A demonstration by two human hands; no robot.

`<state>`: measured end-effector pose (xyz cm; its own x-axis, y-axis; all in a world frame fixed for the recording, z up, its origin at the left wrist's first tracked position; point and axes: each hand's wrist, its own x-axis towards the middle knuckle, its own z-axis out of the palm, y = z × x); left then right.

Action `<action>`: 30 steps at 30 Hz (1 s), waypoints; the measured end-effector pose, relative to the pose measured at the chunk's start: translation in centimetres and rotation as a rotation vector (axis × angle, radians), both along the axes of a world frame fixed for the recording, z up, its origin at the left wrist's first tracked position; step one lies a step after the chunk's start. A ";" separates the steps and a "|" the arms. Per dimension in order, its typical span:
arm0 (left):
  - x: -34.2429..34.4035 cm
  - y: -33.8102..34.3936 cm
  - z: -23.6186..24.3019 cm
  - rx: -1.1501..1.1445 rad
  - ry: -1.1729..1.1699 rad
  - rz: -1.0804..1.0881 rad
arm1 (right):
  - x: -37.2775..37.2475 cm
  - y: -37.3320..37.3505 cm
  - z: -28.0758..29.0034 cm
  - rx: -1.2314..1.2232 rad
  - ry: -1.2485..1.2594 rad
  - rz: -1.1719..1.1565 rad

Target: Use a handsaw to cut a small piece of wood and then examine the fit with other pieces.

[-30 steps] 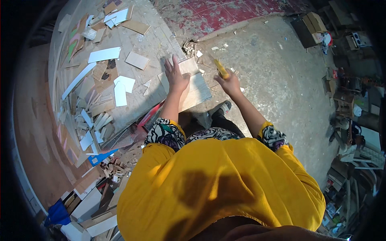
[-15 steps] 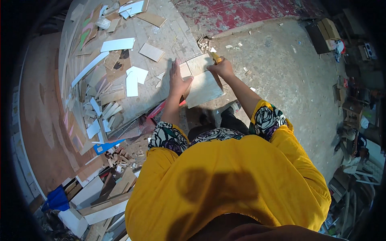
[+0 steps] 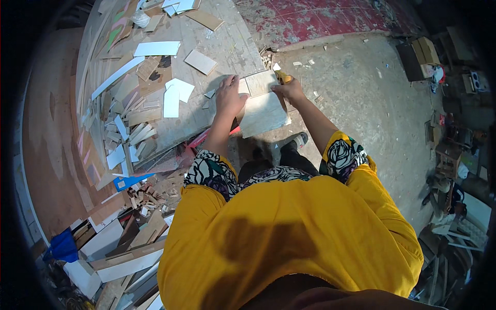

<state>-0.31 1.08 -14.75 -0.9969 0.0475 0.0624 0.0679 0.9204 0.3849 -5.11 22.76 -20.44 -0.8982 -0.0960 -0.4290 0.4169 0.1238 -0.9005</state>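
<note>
The pale, wood-toned board (image 3: 263, 114) lay at the table's right-hand corner, its nearer part jutting out over the edge above the person's feet, and a smaller pale piece (image 3: 261, 82) sat at its far end, a seam showing between the two. What had changed most was at the right side: a second earlier the right hand (image 3: 289, 91) had been out over the floor, well apart from the board, and now it had come in to the board's right edge, its fingers closed around a yellow tool (image 3: 282, 77) with the thumb reaching onto the surface. That brought tool and board together, with both hands on the same work; whether the tip actually touched the wood was hard to tell, as the hand covered much of it. The left hand (image 3: 230, 98) lay over the board's left edge, mostly open, thumb out, its fingers closer together than a second before, and seemed to steady it. Beyond it on the table (image 3: 235, 49) lay a loose rectangular piece (image 3: 200, 62) and white offcuts (image 3: 172, 103), with the concrete floor (image 3: 356, 103) to the right.
</note>
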 end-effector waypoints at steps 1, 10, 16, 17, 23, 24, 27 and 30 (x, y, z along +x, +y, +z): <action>-0.1 0.1 0.2 -0.001 0.002 0.002 | 0.3 0.0 0.8 -0.141 -0.043 -0.042; -1.6 -0.3 0.2 0.298 -0.208 0.103 | 0.9 1.0 2.5 -0.325 -0.073 -0.033; -1.6 0.3 2.5 0.389 -0.285 0.088 | 1.7 2.4 4.0 -0.367 -0.236 0.093; -1.6 0.2 2.5 0.389 -0.286 0.084 | 1.7 2.5 3.9 -0.367 -0.235 0.090; -1.4 0.3 2.5 0.522 -0.298 0.107 | 1.2 3.4 2.7 -0.454 -0.152 0.123; -1.3 0.5 2.9 0.508 -0.283 0.107 | 1.2 3.6 2.9 -0.453 -0.130 0.128; -1.0 1.0 4.4 0.458 -0.267 0.086 | 1.2 4.0 3.9 -0.426 -0.096 0.137; -1.0 0.9 4.5 0.428 -0.293 0.066 | 1.4 3.7 4.3 -0.342 -0.020 0.116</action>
